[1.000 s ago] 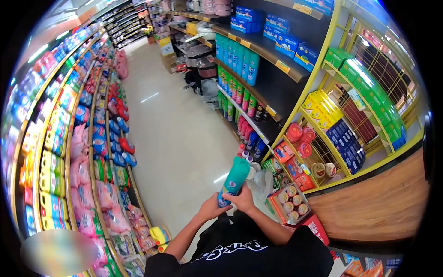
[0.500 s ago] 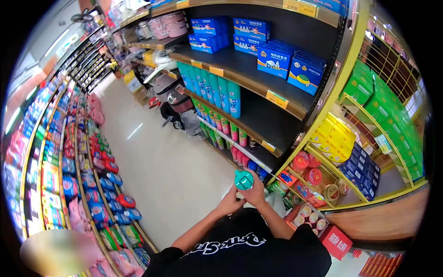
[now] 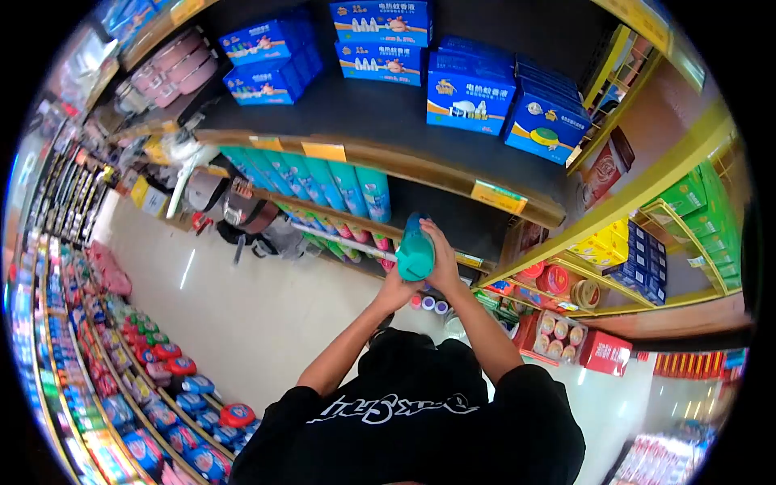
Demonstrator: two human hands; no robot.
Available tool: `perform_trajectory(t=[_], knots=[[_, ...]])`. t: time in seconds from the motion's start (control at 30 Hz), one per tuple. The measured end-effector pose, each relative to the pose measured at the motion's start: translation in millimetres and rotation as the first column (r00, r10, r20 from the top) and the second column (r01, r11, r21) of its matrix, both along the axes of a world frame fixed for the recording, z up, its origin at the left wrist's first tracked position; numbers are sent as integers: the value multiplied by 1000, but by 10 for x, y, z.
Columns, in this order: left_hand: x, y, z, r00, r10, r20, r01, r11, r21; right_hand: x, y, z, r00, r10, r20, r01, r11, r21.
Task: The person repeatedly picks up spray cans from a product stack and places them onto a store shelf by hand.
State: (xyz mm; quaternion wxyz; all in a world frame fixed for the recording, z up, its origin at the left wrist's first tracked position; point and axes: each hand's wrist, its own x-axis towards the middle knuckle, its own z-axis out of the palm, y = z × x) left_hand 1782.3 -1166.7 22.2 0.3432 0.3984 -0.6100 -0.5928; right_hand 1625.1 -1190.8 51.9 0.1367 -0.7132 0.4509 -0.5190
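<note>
A teal spray can (image 3: 415,252) is held out in front of my chest, its cap end turned up toward me. My right hand (image 3: 442,257) is wrapped round its right side. Beneath the lower end, my left hand (image 3: 394,290) is closed against the can, its fingers partly hidden. Just beyond the hands, a row of similar teal cans (image 3: 373,192) stands on a shelf (image 3: 436,217), with dark bare shelf to the right of the row.
Blue boxes (image 3: 470,93) sit on the upper shelf (image 3: 356,129). A yellow rack (image 3: 638,202) with green, yellow and dark blue boxes is at right. Packed shelves of bottles (image 3: 166,352) line the aisle's left side. A red carton (image 3: 606,352) lies on the floor.
The can and both hands have lifted toward the shelf, and the can is tilted differently. My view has moved closer to the shelving and turned, so the blue boxes look larger.
</note>
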Motion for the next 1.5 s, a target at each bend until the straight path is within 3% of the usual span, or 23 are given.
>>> perform_trajectory(t=[0.07, 0.1, 0.2, 0.23, 0.37, 0.47, 0.67, 0.77, 0.8, 0.87, 0.93, 1.0, 1.03, 1.1, 1.13, 1.2, 1.23, 1.27, 1.33, 1.4, 1.47, 1.5], knots=[[77, -326, -286, 985, -36, -166, 53, 993, 101, 123, -253, -42, 996, -86, 8, 86, 996, 27], [101, -427, -193, 970, -76, -231, 104, 988, 112, 169, -346, -114, 992, -121, 42, 118, 991, 69], [163, -629, -5, 974, -48, -221, 88, 980, 176, 289, -505, -139, 974, -199, 105, 161, 943, 292], [203, -743, -6, 982, -125, -145, 152, 969, 193, 320, -573, -157, 969, -233, 80, 202, 938, 280], [264, -968, -61, 971, -186, -148, 207, 969, 139, 448, -768, -53, 913, -407, 31, 359, 838, 410], [307, -1068, -17, 962, -255, -99, 267, 954, 133, 498, -830, 269, 909, -414, 45, 347, 813, 468], [279, -1148, 193, 960, -281, -9, 277, 937, 213, 460, -982, 158, 904, -428, -19, 374, 766, 523], [305, -1115, 116, 964, -251, -83, 263, 943, 202, 449, -1020, 117, 903, -429, -15, 378, 779, 500], [321, -1079, 355, 968, -249, -27, 247, 931, 267, 436, -1022, 141, 912, -409, 5, 346, 778, 524], [307, -1102, 69, 971, -225, -86, 232, 969, 83, 384, -1005, 226, 932, -359, 44, 272, 776, 568], [332, -1063, 214, 976, -210, -65, 219, 958, 187, 349, -1015, 214, 943, -333, 18, 267, 788, 555], [265, -1062, 68, 987, -161, -20, 162, 984, 79, 316, -1030, 191, 950, -305, 63, 226, 815, 534], [233, -1037, 21, 987, -138, -88, 136, 990, -30, 298, -1094, 38, 955, -295, 17, 249, 835, 491], [144, -887, 230, 985, -125, -120, 148, 968, 203, 322, -1087, -36, 951, -285, -123, 299, 737, 606], [70, -844, -35, 998, -28, -64, 35, 993, 115, 335, -919, 125, 959, -256, -125, 268, 662, 700], [-112, -508, 103, 994, 15, -109, 10, 974, 227, 353, -731, -428, 937, -332, -110, 337, 774, 536], [-147, -433, -143, 995, -47, -89, 56, 993, 102, 294, -491, -540, 946, -314, -75, 299, 764, 572], [-254, -247, -239, 992, -118, -53, 123, 987, 104, 272, -274, -936, 917, -398, 25, 344, 821, 456], [-493, 245, -402, 953, -304, 4, 299, 939, 169, 51, 658, -957, 896, -441, 61, 337, 761, 554], [-774, 877, -653, 839, -544, 16, 526, 819, 228, -168, 1650, -1255, 788, -615, 30, 419, 570, 707], [-1094, 1635, -717, 629, -777, 15, 722, 591, 358, -435, 2705, -1304, 696, -718, -25, 416, 375, 829], [-1257, 2062, -558, 561, -828, -3, 750, 506, 426, -573, 3217, -1309, 728, -671, -141, 471, 341, 814]])
